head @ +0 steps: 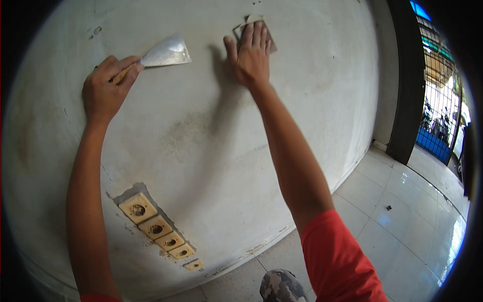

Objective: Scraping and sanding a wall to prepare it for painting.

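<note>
My left hand (107, 88) grips the wooden handle of a putty knife (168, 53), its broad metal blade angled up and to the right near the wall surface. Pressed against the wall (181, 94) higher up, my right hand (253, 56) lies over a folded sheet of sandpaper (271, 39), with the fingers together and the thumb apart. Part of the sheet is hidden under the fingers. The white-painted wall has dark stains, scuffs and small holes.
Several yellowed wall sockets (155, 228) run in a row at lower left, edged with grey patching. Glossy floor tiles (392, 226) spread at right, with a small dark bit (389, 207) on them. Beyond the dark door frame (402, 83) stands a metal grille (439, 94). My camouflage-clad knee (283, 287) shows below.
</note>
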The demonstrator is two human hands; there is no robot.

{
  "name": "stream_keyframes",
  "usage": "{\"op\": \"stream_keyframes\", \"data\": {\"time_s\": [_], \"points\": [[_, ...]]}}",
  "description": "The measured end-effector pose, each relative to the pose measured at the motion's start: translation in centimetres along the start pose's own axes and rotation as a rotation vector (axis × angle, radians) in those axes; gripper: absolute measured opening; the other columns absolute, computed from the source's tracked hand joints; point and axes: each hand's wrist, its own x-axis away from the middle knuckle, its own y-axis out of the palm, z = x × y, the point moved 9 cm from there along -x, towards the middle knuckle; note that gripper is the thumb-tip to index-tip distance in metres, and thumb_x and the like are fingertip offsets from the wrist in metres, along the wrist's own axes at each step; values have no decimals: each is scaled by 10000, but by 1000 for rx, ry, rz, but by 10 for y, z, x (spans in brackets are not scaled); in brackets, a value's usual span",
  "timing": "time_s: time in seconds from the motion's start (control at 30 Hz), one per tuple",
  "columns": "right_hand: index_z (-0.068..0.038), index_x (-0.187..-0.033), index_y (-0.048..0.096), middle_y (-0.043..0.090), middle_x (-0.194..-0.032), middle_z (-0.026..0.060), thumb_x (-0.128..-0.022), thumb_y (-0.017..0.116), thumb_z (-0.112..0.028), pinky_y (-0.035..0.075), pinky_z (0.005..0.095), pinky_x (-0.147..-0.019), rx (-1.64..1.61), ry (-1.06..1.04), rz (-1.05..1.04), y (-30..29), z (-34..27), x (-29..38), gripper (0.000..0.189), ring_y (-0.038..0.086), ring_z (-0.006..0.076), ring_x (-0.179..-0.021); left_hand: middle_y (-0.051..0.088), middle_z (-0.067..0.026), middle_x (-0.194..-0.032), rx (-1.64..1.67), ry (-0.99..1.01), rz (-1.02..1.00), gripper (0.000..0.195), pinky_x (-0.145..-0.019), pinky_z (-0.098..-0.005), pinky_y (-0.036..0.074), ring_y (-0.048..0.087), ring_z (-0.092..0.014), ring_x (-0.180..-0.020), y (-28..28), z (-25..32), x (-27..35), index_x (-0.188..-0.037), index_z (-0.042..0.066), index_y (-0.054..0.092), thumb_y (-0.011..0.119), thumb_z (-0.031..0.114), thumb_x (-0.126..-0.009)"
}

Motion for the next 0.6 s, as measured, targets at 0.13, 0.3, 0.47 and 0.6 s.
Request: {"op": "stream_keyframes", "data": {"time_s": [0.13,0.3,0.47,0.6], "points": [[63,-1536,258,210,-1614,306,-876,543,-623,82,575,-1232,-184,-274,-474,16,-107,186,993,152,485,-1511,608,12,-751,-49,0,4,216,-580,-299,477,591,-135,-635,-18,-15,7,-1031,187,799,771,335,-876],[22,-1542,282,210,-1616,306,-944,557,-513,90,524,-1246,78,-152,-83,-3,0,71,848,180,434,-1517,594,-4,-749,12,-2,3,220,-586,-291,469,578,-134,-639,6,1,4,-1048,162,791,770,305,-883],[110,-1529,224,198,-1610,324,-973,456,-605,95,536,-1238,72,-56,-108,5,-10,70,935,151,451,-1521,608,17,-738,10,-6,19,205,-573,-298,481,594,-133,-622,-3,-2,3,-1022,203,801,778,336,-868],[72,-1545,233,194,-1618,314,-905,539,-652,140,577,-1219,-30,-170,-485,9,-72,189,1014,152,463,-1522,613,17,-740,-38,8,16,204,-576,-301,487,597,-137,-622,-15,-10,10,-1018,200,800,777,336,-868]]}}
